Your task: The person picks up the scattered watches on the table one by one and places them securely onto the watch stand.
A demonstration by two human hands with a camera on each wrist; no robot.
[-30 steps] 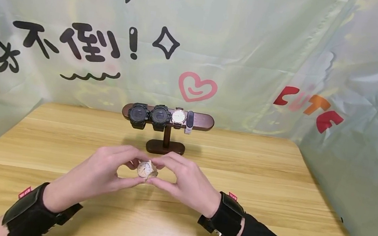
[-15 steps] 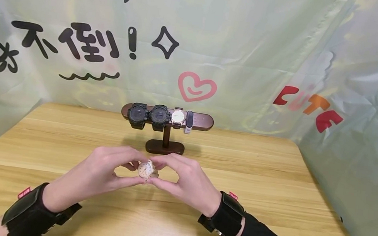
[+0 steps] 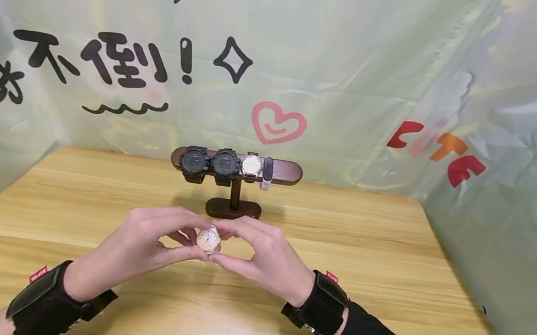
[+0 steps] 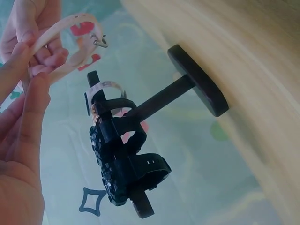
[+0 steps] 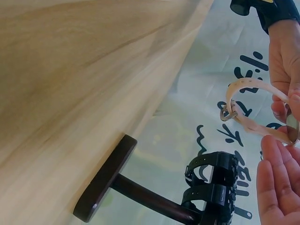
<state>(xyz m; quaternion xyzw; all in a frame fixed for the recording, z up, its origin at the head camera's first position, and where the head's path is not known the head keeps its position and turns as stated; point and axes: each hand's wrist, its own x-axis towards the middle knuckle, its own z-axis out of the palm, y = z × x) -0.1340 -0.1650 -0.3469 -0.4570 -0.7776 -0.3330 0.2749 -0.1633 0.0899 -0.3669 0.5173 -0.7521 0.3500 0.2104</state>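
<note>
Both hands hold one small wristwatch [image 3: 208, 239] above the table, its pale round dial facing the head camera. My left hand [image 3: 151, 234] pinches it from the left, between thumb and fingertips. From the right, my right hand [image 3: 261, 249] pinches it the same way, fingers on top and thumb below. In the left wrist view the pale pink strap [image 4: 61, 28] forms a loop behind the dial. A metal buckle [image 5: 227, 112] shows on that loop in the right wrist view. Fingers partly cover the watch case.
Behind the hands stands a dark wooden watch stand [image 3: 290, 173]. On its bar sit two black watches [image 3: 194, 162], a watch with a light gold dial [image 3: 251, 165] and a fitness band [image 3: 268, 168]. A printed cloth [image 3: 360, 62] hangs behind the wooden table [image 3: 366, 228].
The watch has turned slightly, so its dial faces the head camera more squarely. Both hands stay on it. The background shifts a little left in the head view.
</note>
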